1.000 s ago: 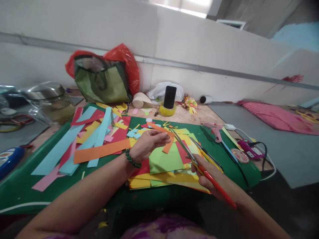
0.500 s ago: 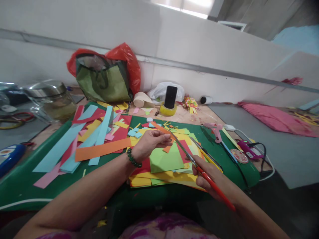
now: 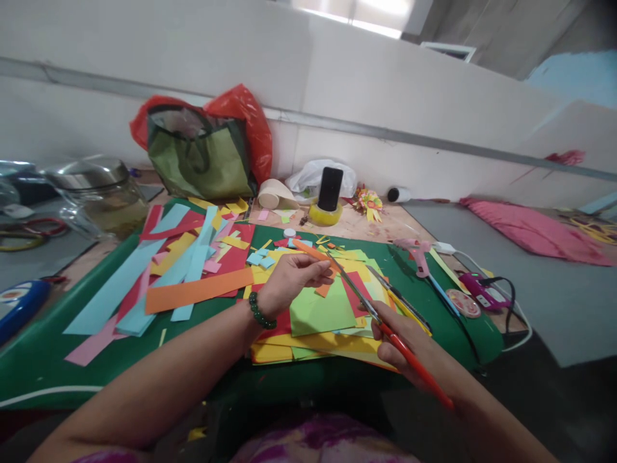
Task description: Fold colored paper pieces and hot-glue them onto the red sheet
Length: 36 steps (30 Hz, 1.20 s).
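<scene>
My left hand [image 3: 294, 280], with a green bead bracelet at the wrist, is closed in a pinch on an orange paper strip [image 3: 311, 249]; the fingertips hide part of it. My right hand [image 3: 402, 334] is wrapped round red-handled scissors [image 3: 359, 292]. Their metal blades point up and left and meet the strip just beyond my left fingertips. How far the blades are apart I cannot make out. Below both hands lies a stack of coloured paper, with a light green sheet [image 3: 321, 312] on top. A yellow craft knife [image 3: 405, 302] rests right of the scissors.
Cut paper strips [image 3: 197, 289] lie at left on the green mat [image 3: 202, 350]. A pink glue gun [image 3: 418, 254] and a purple device [image 3: 484, 290] with cables are at right. Behind stand a phone [image 3: 330, 188] on a tape roll [image 3: 324, 214], a green bag [image 3: 197, 157] and a glass jar [image 3: 103, 199].
My left hand and wrist have shifted very slightly to the right. The scissors and my right hand are almost where they were.
</scene>
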Tool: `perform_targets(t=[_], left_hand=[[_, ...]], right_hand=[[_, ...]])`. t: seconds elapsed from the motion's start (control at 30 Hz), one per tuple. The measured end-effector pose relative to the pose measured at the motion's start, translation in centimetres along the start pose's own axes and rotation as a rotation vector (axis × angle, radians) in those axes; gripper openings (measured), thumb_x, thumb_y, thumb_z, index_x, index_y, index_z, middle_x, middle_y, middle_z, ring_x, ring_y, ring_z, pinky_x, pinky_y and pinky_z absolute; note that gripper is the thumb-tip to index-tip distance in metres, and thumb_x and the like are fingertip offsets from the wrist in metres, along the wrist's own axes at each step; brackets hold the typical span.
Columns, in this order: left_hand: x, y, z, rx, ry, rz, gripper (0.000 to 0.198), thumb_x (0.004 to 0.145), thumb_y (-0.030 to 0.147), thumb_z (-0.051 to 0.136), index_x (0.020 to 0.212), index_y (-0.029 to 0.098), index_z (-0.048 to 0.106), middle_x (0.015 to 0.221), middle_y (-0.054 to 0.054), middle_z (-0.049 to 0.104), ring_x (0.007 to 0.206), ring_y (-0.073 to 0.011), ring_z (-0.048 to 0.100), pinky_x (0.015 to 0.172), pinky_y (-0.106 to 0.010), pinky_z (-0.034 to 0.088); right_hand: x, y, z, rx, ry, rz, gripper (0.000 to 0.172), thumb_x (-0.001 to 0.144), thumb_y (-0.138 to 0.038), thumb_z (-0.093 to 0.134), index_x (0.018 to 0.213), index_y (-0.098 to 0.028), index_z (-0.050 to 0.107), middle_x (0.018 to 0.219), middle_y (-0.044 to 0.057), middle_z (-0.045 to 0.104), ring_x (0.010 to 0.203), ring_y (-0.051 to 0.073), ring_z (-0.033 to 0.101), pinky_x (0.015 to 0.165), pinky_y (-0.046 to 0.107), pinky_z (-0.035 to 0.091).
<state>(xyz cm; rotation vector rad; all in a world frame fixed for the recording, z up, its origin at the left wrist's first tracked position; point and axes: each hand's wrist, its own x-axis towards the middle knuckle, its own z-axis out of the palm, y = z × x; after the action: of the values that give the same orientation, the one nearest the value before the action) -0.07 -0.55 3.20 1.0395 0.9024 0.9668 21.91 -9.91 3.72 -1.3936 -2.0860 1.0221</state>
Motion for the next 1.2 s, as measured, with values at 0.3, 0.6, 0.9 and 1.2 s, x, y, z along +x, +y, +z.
perform_targets(t=[0.3, 0.6, 0.9, 1.2], left_hand=[[0.14, -0.17, -0.26, 0.012, 0.022, 0.029, 0.046, 0.053, 0.052, 0.087, 0.073, 0.013, 0.073, 0.078, -0.01, 0.076, 0.072, -0.02, 0.072, 0.07, -0.03, 0.055], [0.19, -0.38, -0.25, 0.04, 0.024, 0.041, 0.042, 0.058, 0.05, 0.084, 0.074, 0.013, 0.072, 0.078, -0.01, 0.076, 0.074, -0.0209, 0.072, 0.07, -0.03, 0.055], [0.16, -0.5, -0.21, 0.021, 0.04, 0.063, 0.049, 0.054, 0.056, 0.084, 0.073, 0.012, 0.071, 0.074, -0.009, 0.074, 0.078, -0.0227, 0.072, 0.073, -0.031, 0.055], [0.02, -0.47, -0.04, 0.005, 0.046, 0.051, 0.043, 0.055, 0.05, 0.085, 0.073, 0.013, 0.073, 0.075, -0.009, 0.075, 0.075, -0.0209, 0.072, 0.072, -0.029, 0.055]], right_hand=[[0.02, -0.03, -0.11, -0.04, 0.036, -0.01, 0.052, 0.081, -0.068, 0.053, 0.105, -0.023, 0.061, 0.069, 0.001, 0.053, 0.069, 0.021, 0.054, 0.064, 0.03, 0.047], [0.22, -0.38, -0.28, -0.067, 0.023, -0.039, 0.061, 0.079, -0.08, 0.043, 0.094, -0.022, 0.058, 0.064, 0.0, 0.05, 0.057, 0.016, 0.044, 0.055, 0.026, 0.041], [-0.12, -0.18, -0.23, -0.041, -0.002, 0.004, 0.07, 0.079, -0.08, 0.044, 0.115, -0.021, 0.056, 0.07, 0.0, 0.05, 0.056, 0.014, 0.04, 0.048, 0.024, 0.034], [0.13, 0.21, 0.05, 0.028, -0.017, 0.047, 0.069, 0.078, -0.079, 0.045, 0.114, -0.02, 0.055, 0.064, -0.003, 0.043, 0.052, 0.012, 0.034, 0.044, 0.023, 0.028]])
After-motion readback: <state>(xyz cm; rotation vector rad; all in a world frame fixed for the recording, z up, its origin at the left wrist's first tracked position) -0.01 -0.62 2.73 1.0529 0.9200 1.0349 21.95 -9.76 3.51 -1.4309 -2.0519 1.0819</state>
